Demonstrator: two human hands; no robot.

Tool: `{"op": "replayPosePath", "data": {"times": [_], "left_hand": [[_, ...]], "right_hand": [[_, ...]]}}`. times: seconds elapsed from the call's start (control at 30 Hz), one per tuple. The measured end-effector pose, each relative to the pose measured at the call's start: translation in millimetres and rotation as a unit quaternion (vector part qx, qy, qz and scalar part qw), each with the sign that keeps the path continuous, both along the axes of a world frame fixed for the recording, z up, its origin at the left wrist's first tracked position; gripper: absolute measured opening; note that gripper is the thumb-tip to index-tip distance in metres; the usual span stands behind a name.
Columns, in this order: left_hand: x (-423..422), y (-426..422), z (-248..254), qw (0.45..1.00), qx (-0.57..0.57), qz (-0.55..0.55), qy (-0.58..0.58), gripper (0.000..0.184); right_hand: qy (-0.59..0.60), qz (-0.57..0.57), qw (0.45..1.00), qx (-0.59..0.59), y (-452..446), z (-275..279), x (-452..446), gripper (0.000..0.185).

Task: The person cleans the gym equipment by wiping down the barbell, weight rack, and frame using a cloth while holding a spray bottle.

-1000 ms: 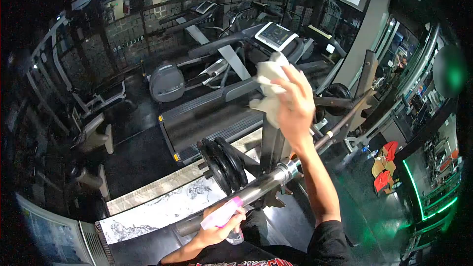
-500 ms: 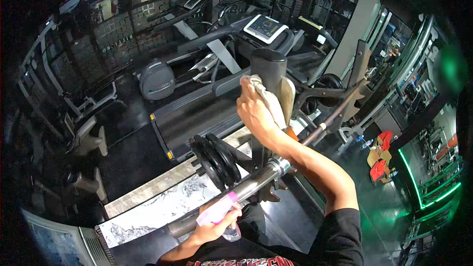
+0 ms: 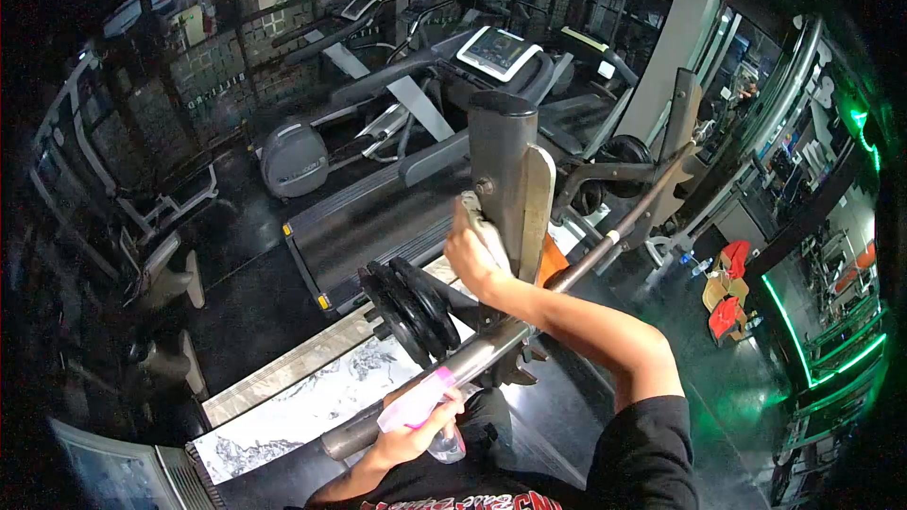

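Note:
My left hand (image 3: 414, 430) is wrapped round a spray bottle (image 3: 420, 403) with a pink and white head and a clear body, low in the view beside the barbell (image 3: 487, 351). Higher up, my right hand (image 3: 475, 255) grips a pale cloth (image 3: 487, 231) and presses it to the left side of the black upright post (image 3: 501, 161). A worn, light-coloured plate (image 3: 539, 198) is fixed to the post's right side. My right forearm crosses over the bar. Part of the cloth is hidden by my fingers.
Black weight plates (image 3: 406, 312) hang left of the post. Behind it stands a treadmill (image 3: 378, 227) with a lit-grey console (image 3: 501, 50). A second rack upright (image 3: 675, 132) supports the bar's far end. Red items and a cardboard box (image 3: 713, 295) lie on the right floor.
My right hand has slid down the post with the cloth, baring its upper part. The left hand still holds the spray bottle in about the same place. The view has shifted slightly.

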State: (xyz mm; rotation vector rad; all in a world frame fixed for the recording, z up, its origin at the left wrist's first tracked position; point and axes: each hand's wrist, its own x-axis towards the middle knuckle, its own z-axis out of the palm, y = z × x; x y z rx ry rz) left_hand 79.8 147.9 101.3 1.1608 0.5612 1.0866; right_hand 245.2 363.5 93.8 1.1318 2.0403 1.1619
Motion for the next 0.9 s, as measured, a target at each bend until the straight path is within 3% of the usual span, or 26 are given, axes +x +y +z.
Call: {"op": "replayPosePath", "data": {"times": [0.03,0.07,0.1,0.3,0.4,0.43,0.5,0.57,0.63,0.67,0.7,0.8,0.9], "left_hand": [[0.2,-1.6,0.1,0.999,-0.018,0.017,-0.033,0.011],[-0.6,-2.7,0.4,0.999,-0.021,0.021,-0.033,0.011],[-1.5,-2.7,0.8,0.999,-0.009,0.032,-0.023,0.011],[-1.3,-6.4,2.8,0.999,0.007,0.05,0.009,0.01],[-2.6,-7.2,1.8,0.999,0.003,0.049,0.007,0.011],[-2.9,-7.3,1.2,0.999,0.0,0.046,0.001,0.012],[-3.2,-8.6,2.5,0.999,-0.011,0.044,-0.012,0.012],[-2.2,-9.7,0.6,0.999,-0.023,0.042,-0.025,0.013],[-2.8,-9.4,-5.9,0.999,-0.034,0.025,-0.022,0.013],[-1.7,-7.3,-6.4,0.999,-0.032,0.024,-0.024,0.013],[-0.5,-6.1,-6.7,0.999,-0.031,0.02,-0.031,0.013],[4.0,-4.2,-4.6,0.999,-0.039,0.006,-0.038,0.013],[6.2,-2.9,-4.4,0.998,-0.05,-0.011,-0.037,0.012]], "right_hand": [[0.039,0.045,0.998,0.028,-13.7,17.7,8.8,0.031],[-0.008,0.124,0.987,0.106,20.8,-26.3,37.6,0.032],[0.111,0.106,0.988,0.008,-11.3,16.0,25.8,0.033],[0.218,0.209,0.953,-0.031,-32.9,9.5,49.8,0.025],[0.299,0.167,0.915,-0.211,-48.0,10.3,54.5,0.02],[0.3,0.167,0.915,-0.211,-49.5,7.9,58.1,0.02],[0.402,0.104,0.821,-0.392,-52.3,7.5,62.4,0.019],[0.402,0.107,0.816,-0.402,-47.1,10.0,63.8,0.021],[0.461,0.127,0.848,-0.229,-53.9,32.7,58.1,0.024],[0.433,0.192,0.871,-0.128,-59.4,49.4,60.5,0.027],[0.428,0.303,0.851,-0.031,-60.7,67.3,62.1,0.029],[0.396,0.372,0.839,0.029,-47.5,83.9,71.0,0.033],[0.29,0.268,0.918,0.025,-46.8,45.4,76.8,0.028]]}}
